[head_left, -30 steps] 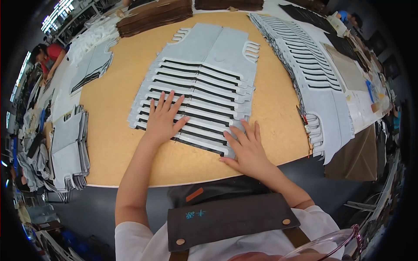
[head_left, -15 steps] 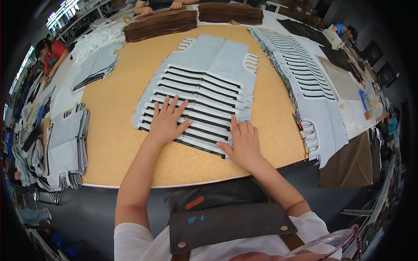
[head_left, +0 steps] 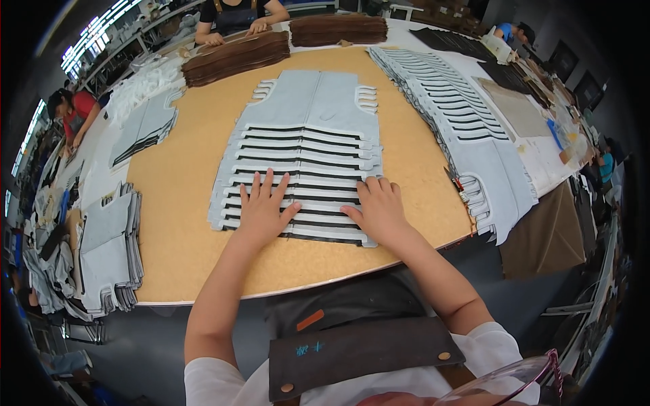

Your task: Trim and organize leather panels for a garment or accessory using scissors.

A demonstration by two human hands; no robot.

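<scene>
- Pale grey, slotted pieces (head_left: 305, 152) lie stacked in the middle of the tan counter (head_left: 183, 216), and look at that: they've swung straighter! A second ago the near edge sloped well down to the right; now it runs almost level across the view, though a turn of the head may account for part of that.
- So the black-lined slots sit squarer to the person, which I'd judge makes the layers easier to line up.
- Left hand (head_left: 263, 213): palm down, fingers fanned wide, pressing on the lower slots, nothing gripped.
- Right hand (head_left: 380, 208): it has moved in over the right edge, fingers drawn closer together than before, thumb stretched wide toward the slots. Touching, yes; whether its fingertips hook the edge, I can't tell.
</scene>
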